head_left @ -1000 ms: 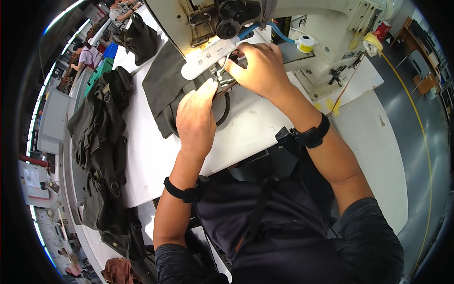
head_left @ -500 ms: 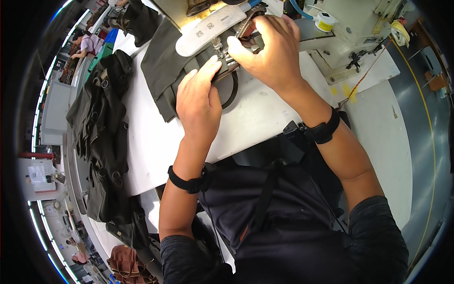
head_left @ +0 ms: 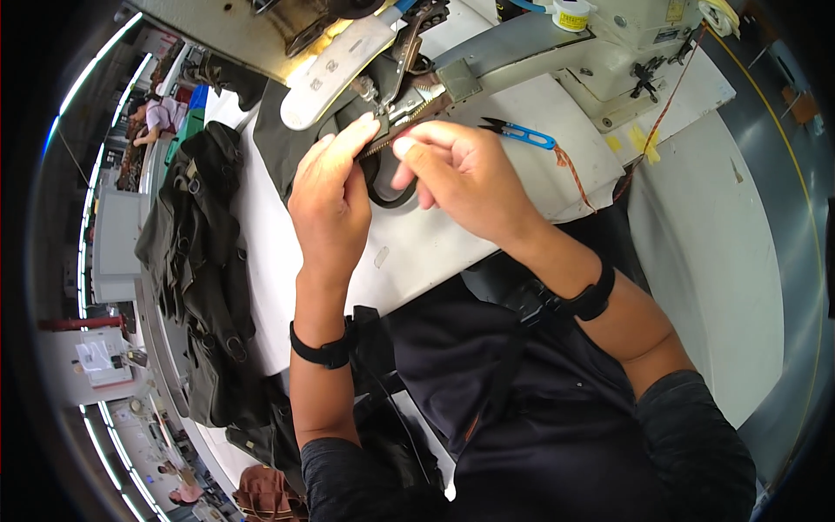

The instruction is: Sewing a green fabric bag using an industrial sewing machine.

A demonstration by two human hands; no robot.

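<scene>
The dark green bag [head_left: 271, 143] is lying on the white surface [head_left: 426, 248], partly under the sewing machine [head_left: 628, 48]. The left hand [head_left: 327, 204] is leaning toward the bag with its fingers nearly straight. Its fingertips are meeting the bag's edge, close to the zipper [head_left: 376, 149] and the little metal foot [head_left: 369, 87]. I cannot tell if they are pinching the cloth.

The right hand [head_left: 474, 178] is curling its fingers in, just beside the same edge, so the bag is sitting ahead of it and to its left. I cannot tell if this hand is gripping anything. A dark round strap [head_left: 391, 204] is looping out between the two hands.

Blue thread snips [head_left: 524, 135] are lying past the right hand, tied to an orange cord [head_left: 574, 178]. More dark bags [head_left: 202, 252] are lying in a heap on the left.
</scene>
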